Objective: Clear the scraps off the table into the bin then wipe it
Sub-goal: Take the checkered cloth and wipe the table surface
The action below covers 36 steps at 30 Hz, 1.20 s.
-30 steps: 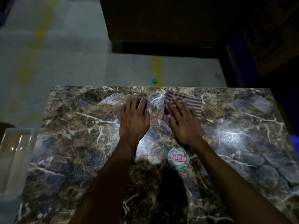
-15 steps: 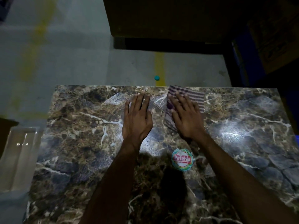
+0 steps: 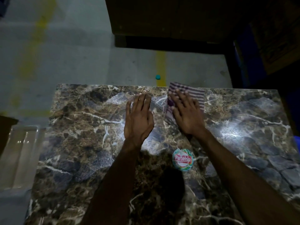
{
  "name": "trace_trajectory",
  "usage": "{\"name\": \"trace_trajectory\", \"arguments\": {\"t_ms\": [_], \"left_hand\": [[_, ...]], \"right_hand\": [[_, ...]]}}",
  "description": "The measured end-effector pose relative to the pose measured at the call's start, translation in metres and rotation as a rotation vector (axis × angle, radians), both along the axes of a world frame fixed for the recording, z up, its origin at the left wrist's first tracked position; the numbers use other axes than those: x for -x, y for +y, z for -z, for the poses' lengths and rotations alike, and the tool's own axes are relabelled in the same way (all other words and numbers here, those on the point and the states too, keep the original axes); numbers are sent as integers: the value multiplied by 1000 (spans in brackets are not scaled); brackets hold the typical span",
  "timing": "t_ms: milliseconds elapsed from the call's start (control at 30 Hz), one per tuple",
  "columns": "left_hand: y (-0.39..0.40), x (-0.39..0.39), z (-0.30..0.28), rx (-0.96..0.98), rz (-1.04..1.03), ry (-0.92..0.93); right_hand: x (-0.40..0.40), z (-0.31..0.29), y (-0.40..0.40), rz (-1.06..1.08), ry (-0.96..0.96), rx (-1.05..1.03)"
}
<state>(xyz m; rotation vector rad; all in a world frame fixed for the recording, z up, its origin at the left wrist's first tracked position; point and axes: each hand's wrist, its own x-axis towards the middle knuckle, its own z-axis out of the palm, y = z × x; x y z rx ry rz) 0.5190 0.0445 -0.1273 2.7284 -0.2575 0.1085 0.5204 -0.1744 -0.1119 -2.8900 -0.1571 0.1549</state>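
The left hand (image 3: 138,117) is laid flat on the marble-patterned worktop (image 3: 78,143), fingers straight, nothing in its grip. Just beside it, the right hand (image 3: 186,114) is spread, pressing down the striped cloth (image 3: 194,93) at the worktop's far edge. The cloth is judged light, soft and limp, apt to bunch and slide on the glossy surface; it is best held under a flat palm at its middle.

A purple-and-white striped cloth (image 3: 193,95) lies flat under my right hand (partly hidden) at the far edge of my brown marble table (image 3: 84,127).
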Motion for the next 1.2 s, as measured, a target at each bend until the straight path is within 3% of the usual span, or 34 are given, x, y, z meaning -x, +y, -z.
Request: {"name": "trace_trajectory", "arguments": {"t_ms": [133,367,500,633,767,900,1067,1200], "left_hand": [[0,1,1,-9,22,17],[1,1,3,-21,52,15],[1,1,7,-29,121,26],[0,1,9,-27,122,18],[-1,1,8,-44,129,-9],[-1,2,4,-60,134,-17],[-6,3,3,-153,132,-34],[-12,8,5,-203,87,-28]], "right_hand": [[-38,2,33,110,2,-33],[29,-1,14,-117,-8,12],[17,-1,-24,67,-11,30],[-37,0,-3,202,-5,22],[-18,4,21,45,-17,1],[44,3,-11,-118,-7,3],[33,2,-74,79,-15,45],[-8,-3,-52,169,18,14]]}}
